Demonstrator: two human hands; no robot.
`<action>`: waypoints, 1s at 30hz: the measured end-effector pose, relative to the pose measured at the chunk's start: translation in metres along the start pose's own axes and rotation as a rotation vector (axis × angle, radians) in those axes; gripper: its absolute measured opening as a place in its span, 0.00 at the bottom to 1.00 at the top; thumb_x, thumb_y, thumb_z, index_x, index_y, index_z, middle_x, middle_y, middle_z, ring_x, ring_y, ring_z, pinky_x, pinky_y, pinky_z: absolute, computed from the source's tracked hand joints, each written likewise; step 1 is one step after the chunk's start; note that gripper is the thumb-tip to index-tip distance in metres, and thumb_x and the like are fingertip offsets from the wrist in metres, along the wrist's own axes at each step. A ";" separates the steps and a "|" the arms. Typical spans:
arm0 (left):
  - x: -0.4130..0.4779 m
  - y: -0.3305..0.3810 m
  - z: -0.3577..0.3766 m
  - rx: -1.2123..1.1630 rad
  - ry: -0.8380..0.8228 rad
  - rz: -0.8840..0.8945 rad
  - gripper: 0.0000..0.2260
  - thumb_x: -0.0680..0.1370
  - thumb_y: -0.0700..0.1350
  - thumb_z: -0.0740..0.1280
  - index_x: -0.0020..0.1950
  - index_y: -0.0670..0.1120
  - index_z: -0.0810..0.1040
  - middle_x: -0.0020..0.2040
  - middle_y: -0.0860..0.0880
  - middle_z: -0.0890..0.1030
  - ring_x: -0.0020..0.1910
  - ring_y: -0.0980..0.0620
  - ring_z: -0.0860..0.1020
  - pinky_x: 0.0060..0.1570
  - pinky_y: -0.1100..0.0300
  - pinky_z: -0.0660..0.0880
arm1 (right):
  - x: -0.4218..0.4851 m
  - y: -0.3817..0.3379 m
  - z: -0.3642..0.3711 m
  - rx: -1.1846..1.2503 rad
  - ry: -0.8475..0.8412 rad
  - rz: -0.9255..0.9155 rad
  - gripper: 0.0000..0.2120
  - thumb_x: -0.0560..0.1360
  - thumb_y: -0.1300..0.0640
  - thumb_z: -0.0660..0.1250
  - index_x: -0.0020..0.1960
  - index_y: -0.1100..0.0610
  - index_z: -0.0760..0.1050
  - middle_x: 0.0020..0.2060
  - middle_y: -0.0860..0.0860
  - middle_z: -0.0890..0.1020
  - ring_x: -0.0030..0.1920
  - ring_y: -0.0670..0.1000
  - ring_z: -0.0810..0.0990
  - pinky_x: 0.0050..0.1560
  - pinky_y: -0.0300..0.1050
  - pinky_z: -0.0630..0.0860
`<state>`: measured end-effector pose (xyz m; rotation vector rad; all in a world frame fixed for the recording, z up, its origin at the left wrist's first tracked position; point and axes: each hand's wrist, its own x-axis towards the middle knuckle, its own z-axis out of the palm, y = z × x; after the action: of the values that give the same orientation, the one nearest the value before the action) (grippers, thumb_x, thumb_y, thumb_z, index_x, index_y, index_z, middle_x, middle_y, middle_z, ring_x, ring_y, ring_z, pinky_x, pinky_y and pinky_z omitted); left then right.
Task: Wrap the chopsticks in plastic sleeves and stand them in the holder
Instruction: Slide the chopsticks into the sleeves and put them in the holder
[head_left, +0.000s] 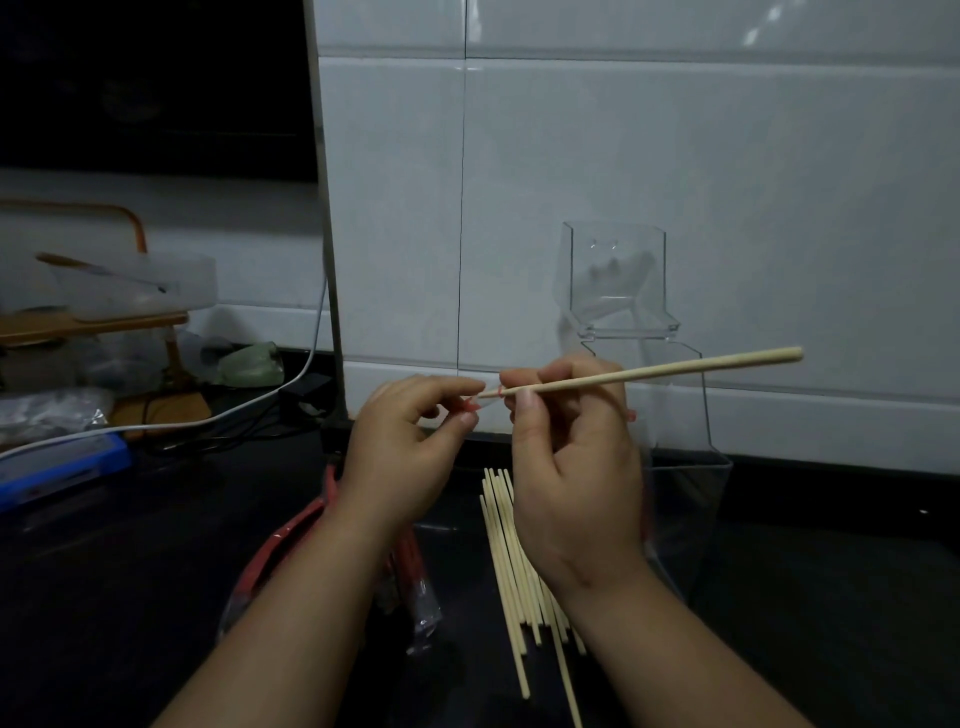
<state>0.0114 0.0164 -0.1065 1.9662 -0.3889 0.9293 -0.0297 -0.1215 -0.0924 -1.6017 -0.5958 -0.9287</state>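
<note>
Nearest me, a loose bundle of pale, round wooden chopsticks (511, 561) lies fanned on the black countertop (156, 571), smooth and matt. Just to their left is a crinkled clear packet of red-printed plastic sleeves (410, 582), partly under the left forearm.

Above these the left hand (405, 447) pinches the mouth of a thin, see-through sleeve (470, 405) between thumb and forefinger (only a scrap of red print shows). The right hand (576, 467) has its fingers curled round a single chopstick (649, 373), whose narrow tip meets that sleeve mouth while its thick end slants up to the right.

Just behind the right hand stands the holder (615, 291), a tall box of clear, angular plastic, set against the glossy white tiled wall (675, 156). Off to the left a white cable (234, 410) snakes across the counter past a blue object (62, 467), and a wooden rack (93, 325) carries a cloudy plastic tub.
</note>
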 end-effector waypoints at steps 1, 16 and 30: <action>0.000 0.001 -0.001 0.046 0.012 0.059 0.10 0.75 0.45 0.72 0.54 0.57 0.83 0.45 0.61 0.81 0.48 0.56 0.76 0.46 0.59 0.73 | 0.000 -0.001 0.000 0.002 -0.002 0.001 0.13 0.81 0.63 0.62 0.50 0.44 0.68 0.48 0.46 0.83 0.51 0.42 0.82 0.48 0.34 0.77; 0.005 -0.013 -0.010 0.472 0.319 0.302 0.10 0.77 0.52 0.67 0.50 0.49 0.85 0.48 0.52 0.82 0.48 0.44 0.77 0.46 0.49 0.71 | -0.001 -0.007 -0.001 0.128 0.078 -0.027 0.06 0.79 0.48 0.57 0.47 0.47 0.71 0.38 0.50 0.76 0.35 0.50 0.75 0.33 0.44 0.74; 0.003 -0.010 -0.010 0.457 0.452 0.441 0.09 0.81 0.45 0.68 0.51 0.42 0.85 0.48 0.46 0.84 0.47 0.43 0.79 0.54 0.59 0.68 | -0.011 -0.006 0.004 0.170 -0.018 -0.042 0.05 0.78 0.50 0.60 0.53 0.43 0.72 0.39 0.46 0.79 0.36 0.46 0.78 0.35 0.43 0.76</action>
<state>0.0148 0.0309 -0.1071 2.0178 -0.3757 1.8361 -0.0389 -0.1148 -0.0981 -1.4510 -0.7047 -0.8717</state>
